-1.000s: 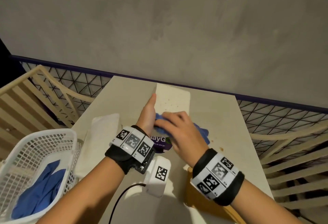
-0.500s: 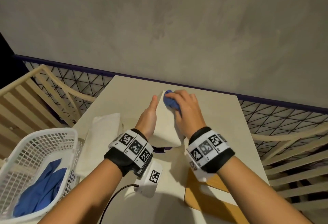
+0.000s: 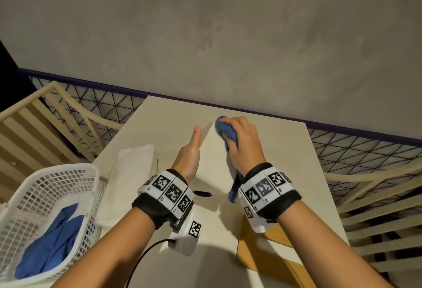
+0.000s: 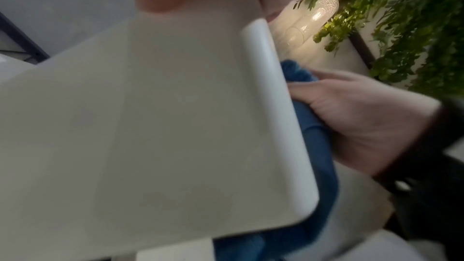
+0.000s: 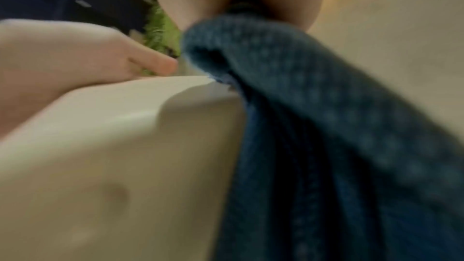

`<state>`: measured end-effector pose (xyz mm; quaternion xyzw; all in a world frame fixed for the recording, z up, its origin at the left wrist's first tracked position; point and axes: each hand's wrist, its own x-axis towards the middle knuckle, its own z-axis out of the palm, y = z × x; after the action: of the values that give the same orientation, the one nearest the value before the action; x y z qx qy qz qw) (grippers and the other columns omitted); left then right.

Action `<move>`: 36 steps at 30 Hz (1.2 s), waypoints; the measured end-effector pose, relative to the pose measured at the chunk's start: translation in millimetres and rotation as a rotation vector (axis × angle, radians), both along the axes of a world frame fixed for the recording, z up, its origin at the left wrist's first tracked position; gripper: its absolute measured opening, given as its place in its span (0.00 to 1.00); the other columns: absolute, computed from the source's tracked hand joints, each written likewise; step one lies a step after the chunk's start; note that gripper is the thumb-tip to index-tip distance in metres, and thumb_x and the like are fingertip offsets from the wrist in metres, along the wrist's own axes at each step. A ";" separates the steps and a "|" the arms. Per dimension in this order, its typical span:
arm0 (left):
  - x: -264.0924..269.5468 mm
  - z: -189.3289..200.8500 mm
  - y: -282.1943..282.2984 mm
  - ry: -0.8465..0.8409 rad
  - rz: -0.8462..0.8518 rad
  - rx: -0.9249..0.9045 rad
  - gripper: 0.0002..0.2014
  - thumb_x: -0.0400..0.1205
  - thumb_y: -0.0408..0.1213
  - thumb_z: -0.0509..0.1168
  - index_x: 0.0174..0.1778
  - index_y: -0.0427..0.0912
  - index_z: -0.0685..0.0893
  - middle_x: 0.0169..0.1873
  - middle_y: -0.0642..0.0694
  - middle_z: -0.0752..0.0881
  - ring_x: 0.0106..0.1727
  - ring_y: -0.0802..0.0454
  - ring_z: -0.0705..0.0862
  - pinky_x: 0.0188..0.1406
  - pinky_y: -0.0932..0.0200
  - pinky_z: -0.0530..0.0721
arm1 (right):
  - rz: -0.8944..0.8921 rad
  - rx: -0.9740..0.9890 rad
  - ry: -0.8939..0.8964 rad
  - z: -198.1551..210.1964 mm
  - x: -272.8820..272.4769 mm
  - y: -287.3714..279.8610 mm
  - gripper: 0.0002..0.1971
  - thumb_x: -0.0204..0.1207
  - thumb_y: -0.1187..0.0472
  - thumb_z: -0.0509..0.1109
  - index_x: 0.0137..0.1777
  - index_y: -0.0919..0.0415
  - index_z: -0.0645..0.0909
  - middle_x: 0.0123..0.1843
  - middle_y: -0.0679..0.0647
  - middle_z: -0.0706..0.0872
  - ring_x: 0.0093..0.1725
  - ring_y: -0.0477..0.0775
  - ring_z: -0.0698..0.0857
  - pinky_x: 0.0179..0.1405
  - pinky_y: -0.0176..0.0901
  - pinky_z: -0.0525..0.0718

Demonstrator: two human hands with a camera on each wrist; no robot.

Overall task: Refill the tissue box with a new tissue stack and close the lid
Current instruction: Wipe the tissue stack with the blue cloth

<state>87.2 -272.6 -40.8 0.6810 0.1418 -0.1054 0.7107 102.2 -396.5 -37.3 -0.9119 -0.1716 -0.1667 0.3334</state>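
Note:
The white tissue box (image 3: 214, 157) stands tilted up on the table, its lid off. My left hand (image 3: 190, 150) holds its left side, thumb along the edge. My right hand (image 3: 242, 141) grips a blue cloth (image 3: 225, 127) and presses it against the box's upper right edge; the cloth's tail hangs below my wrist. The left wrist view shows the box's smooth face (image 4: 163, 126) with the cloth (image 4: 314, 136) behind it. The right wrist view shows the cloth (image 5: 326, 126) draped over the box (image 5: 113, 166). A white tissue stack (image 3: 130, 173) lies to the left. The wooden lid (image 3: 258, 251) lies flat near the front right.
A white plastic basket (image 3: 45, 185) at the front left holds another blue cloth (image 3: 52, 237). A white cabled device (image 3: 189, 230) sits under my left wrist. The beige table (image 3: 285, 150) ends at a grey wall; slatted wooden chairs stand on both sides.
The box has been tipped up from lying flat. My right hand has carried the cloth from the box's near part to its far upper edge.

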 end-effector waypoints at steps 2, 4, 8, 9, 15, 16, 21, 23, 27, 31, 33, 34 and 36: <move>1.8 0.4 -0.7 -0.002 -0.003 -0.031 0.29 0.83 0.60 0.43 0.42 0.46 0.84 0.42 0.42 0.87 0.46 0.47 0.86 0.49 0.55 0.82 | -0.008 -0.055 0.003 -2.6 -8.4 5.6 0.24 0.71 0.78 0.61 0.65 0.58 0.75 0.62 0.58 0.78 0.58 0.62 0.74 0.52 0.39 0.68; 6.2 0.0 1.1 -0.001 0.031 -0.100 0.26 0.85 0.55 0.45 0.39 0.40 0.81 0.37 0.41 0.87 0.38 0.55 0.89 0.45 0.66 0.85 | 0.175 -0.177 0.015 -12.0 -34.0 17.3 0.24 0.68 0.77 0.63 0.64 0.59 0.76 0.61 0.60 0.80 0.54 0.63 0.76 0.53 0.46 0.72; 3.6 5.5 -1.7 0.046 0.040 -0.141 0.18 0.87 0.44 0.47 0.35 0.44 0.75 0.15 0.54 0.87 0.28 0.65 0.87 0.41 0.79 0.82 | 0.280 -0.231 0.034 -14.7 -37.7 6.7 0.23 0.70 0.74 0.65 0.65 0.58 0.77 0.61 0.60 0.82 0.53 0.65 0.76 0.51 0.51 0.78; 4.0 3.1 -1.4 0.033 0.039 -0.144 0.17 0.87 0.44 0.47 0.46 0.42 0.79 0.32 0.50 0.93 0.47 0.60 0.87 0.62 0.73 0.76 | 0.225 -0.214 0.050 -13.0 -31.1 5.5 0.23 0.72 0.74 0.64 0.66 0.57 0.76 0.63 0.59 0.80 0.55 0.64 0.75 0.54 0.52 0.78; 8.2 4.6 2.9 0.097 0.091 -0.161 0.25 0.85 0.50 0.49 0.68 0.32 0.72 0.61 0.40 0.77 0.72 0.43 0.73 0.63 0.63 0.73 | 0.285 -0.319 -0.067 -17.3 -50.7 12.2 0.20 0.69 0.68 0.59 0.59 0.53 0.78 0.56 0.53 0.85 0.50 0.53 0.72 0.51 0.37 0.76; 8.7 5.5 2.9 0.082 0.121 -0.137 0.28 0.86 0.50 0.49 0.75 0.32 0.66 0.71 0.39 0.72 0.77 0.44 0.68 0.72 0.59 0.68 | 0.308 -0.338 -0.104 -18.2 -51.6 8.0 0.20 0.69 0.66 0.57 0.59 0.52 0.77 0.55 0.52 0.86 0.49 0.52 0.73 0.49 0.35 0.75; 10.3 10.0 -1.5 -0.069 0.157 0.059 0.26 0.86 0.49 0.46 0.76 0.36 0.68 0.73 0.41 0.73 0.76 0.45 0.69 0.78 0.54 0.63 | 0.047 0.025 0.087 -10.2 -18.4 -6.6 0.22 0.73 0.77 0.61 0.65 0.59 0.77 0.65 0.58 0.77 0.62 0.59 0.71 0.61 0.35 0.66; 7.6 10.5 0.3 -0.085 0.157 0.096 0.25 0.87 0.47 0.47 0.75 0.36 0.68 0.65 0.49 0.74 0.72 0.49 0.71 0.69 0.61 0.64 | 0.006 0.080 0.084 -9.0 -21.4 -4.3 0.22 0.73 0.77 0.61 0.64 0.60 0.77 0.64 0.58 0.77 0.60 0.57 0.70 0.60 0.35 0.66; 1.7 8.5 1.0 -0.109 0.143 0.164 0.23 0.86 0.47 0.49 0.73 0.38 0.71 0.70 0.41 0.76 0.71 0.45 0.73 0.70 0.56 0.67 | 0.118 -0.035 0.093 -19.3 -43.5 -3.0 0.22 0.73 0.76 0.61 0.65 0.57 0.77 0.65 0.54 0.77 0.57 0.50 0.66 0.53 0.25 0.64; -9.8 5.2 -5.6 -0.198 0.013 0.241 0.14 0.86 0.46 0.50 0.52 0.47 0.80 0.50 0.45 0.83 0.50 0.50 0.80 0.47 0.59 0.75 | -0.090 0.223 0.086 -16.3 -8.0 -17.2 0.17 0.76 0.75 0.61 0.63 0.63 0.77 0.62 0.61 0.78 0.62 0.62 0.76 0.54 0.25 0.67; -12.3 3.5 -6.5 -0.225 0.001 0.255 0.14 0.86 0.46 0.49 0.51 0.47 0.79 0.47 0.46 0.83 0.48 0.50 0.80 0.45 0.60 0.75 | -0.151 0.300 0.117 -13.3 0.7 -19.1 0.15 0.79 0.71 0.59 0.64 0.64 0.76 0.64 0.62 0.78 0.64 0.60 0.77 0.52 0.19 0.66; -12.2 1.9 -6.3 -0.231 -0.009 0.268 0.15 0.87 0.46 0.49 0.54 0.47 0.80 0.47 0.47 0.83 0.49 0.50 0.80 0.47 0.60 0.74 | -0.158 0.263 0.121 -13.1 0.5 -17.9 0.15 0.79 0.71 0.59 0.65 0.63 0.76 0.65 0.60 0.78 0.64 0.60 0.76 0.52 0.20 0.65; -10.8 -0.3 -6.8 -0.257 -0.064 0.348 0.17 0.87 0.46 0.48 0.57 0.45 0.80 0.45 0.46 0.83 0.48 0.49 0.80 0.45 0.61 0.74 | -0.135 0.129 0.107 -11.0 -3.2 -11.5 0.15 0.80 0.69 0.59 0.65 0.60 0.75 0.66 0.57 0.78 0.63 0.60 0.74 0.51 0.24 0.61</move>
<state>76.4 -279.4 -41.1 0.8054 0.0445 -0.0144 0.5909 99.1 -408.0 -48.2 -0.9057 -0.0804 -0.1504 0.3881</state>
